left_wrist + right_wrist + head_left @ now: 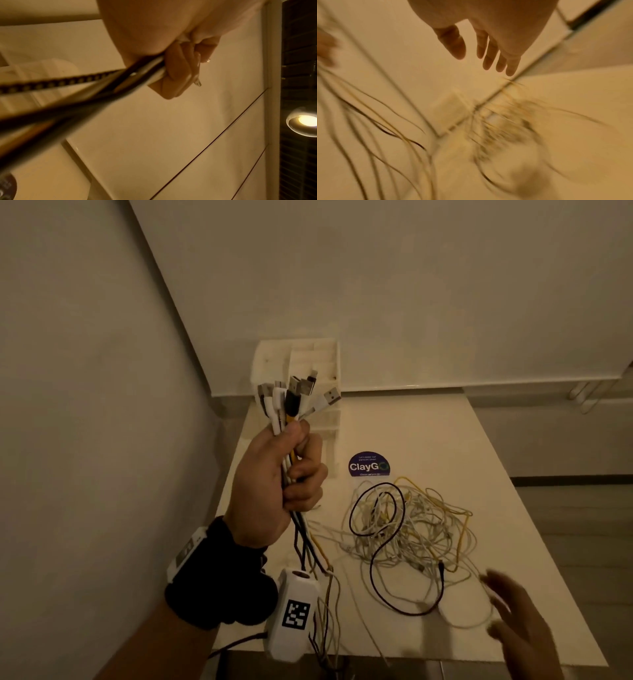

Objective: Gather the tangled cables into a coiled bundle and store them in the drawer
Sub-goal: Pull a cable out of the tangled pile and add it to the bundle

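Observation:
My left hand (291, 470) is raised over the table's left edge and grips a bunch of cable ends (294, 398), white, black and yellow, with their USB plugs fanned out above the fist. In the left wrist view the fingers (178, 73) curl round the cables (96, 86). The cables hang down from the fist and trail into a tangled heap of cables (407, 535) on the white table (479, 446). My right hand (513, 621), blurred, hovers with straight spread fingers (489, 54) at the heap's near right and holds nothing. A small white drawer unit (301, 361) stands at the table's back left.
A round purple "ClayGo" sticker (369, 465) lies on the table between the drawer unit and the heap. Walls close in on the left and behind. The table's front edge (445, 660) is near my right hand. A ceiling lamp (305, 120) shows in the left wrist view.

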